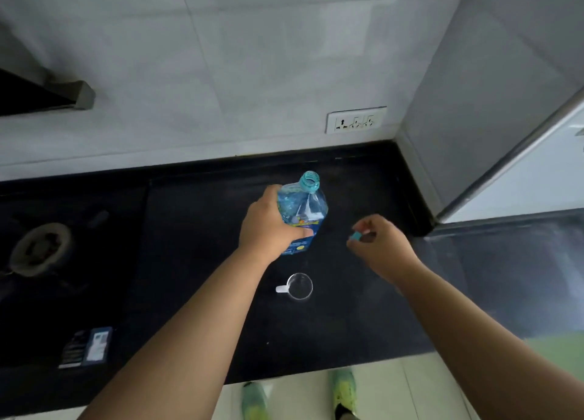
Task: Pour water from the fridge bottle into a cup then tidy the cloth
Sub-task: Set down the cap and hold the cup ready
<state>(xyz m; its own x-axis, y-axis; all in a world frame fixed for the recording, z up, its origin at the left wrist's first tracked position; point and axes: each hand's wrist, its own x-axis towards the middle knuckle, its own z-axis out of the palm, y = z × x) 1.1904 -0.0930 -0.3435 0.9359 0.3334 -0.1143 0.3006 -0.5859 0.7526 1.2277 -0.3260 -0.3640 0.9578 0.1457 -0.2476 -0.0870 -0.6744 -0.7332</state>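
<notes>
A clear blue-tinted water bottle point(308, 209) with a blue and yellow label stands on the black counter point(196, 261), its mouth uncapped. My left hand point(268, 227) is wrapped around its body from the left. My right hand point(380, 241), to the right of the bottle, pinches the small blue bottle cap point(355, 236) between its fingertips just above the counter. A small clear glass cup point(299, 286) with a white handle on its left stands closer to me, below the bottle. No cloth is in view.
A gas stove burner point(39, 249) sits on the left of the counter, with a dark leaflet point(85, 347) lying near the front edge. A wall socket point(355, 120) is on the tiled back wall. The fridge point(521, 154) stands at the right. My feet in green shoes show below.
</notes>
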